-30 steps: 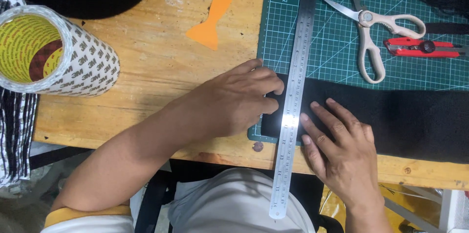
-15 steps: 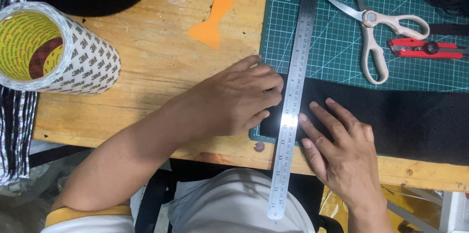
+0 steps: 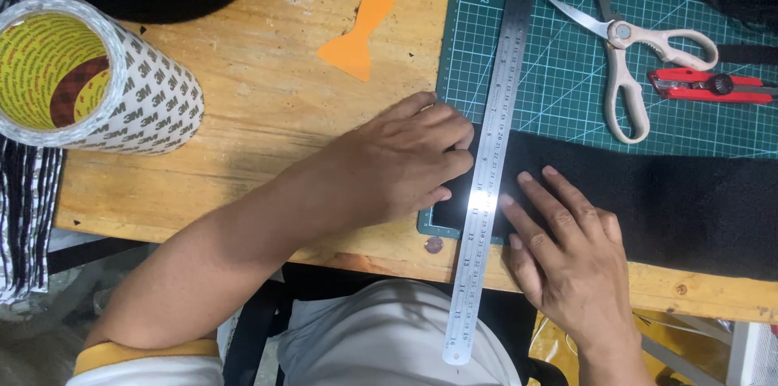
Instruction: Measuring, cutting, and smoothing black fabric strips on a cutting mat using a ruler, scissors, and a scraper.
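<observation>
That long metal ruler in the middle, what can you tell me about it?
The ruler is a long, flat strip of shiny grey steel with fine marks along its edges and a small hole at its near end. It lies almost straight away from the person, slightly tilted, across the green cutting mat and the black fabric, its near end jutting past the table edge. The left hand touches its left side; the right hand presses beside its right edge.

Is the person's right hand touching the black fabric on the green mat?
Touching. The head view shows the right hand lying flat, fingers spread, on the black fabric just beside the steel ruler, with no gap beneath the fingers.
</observation>
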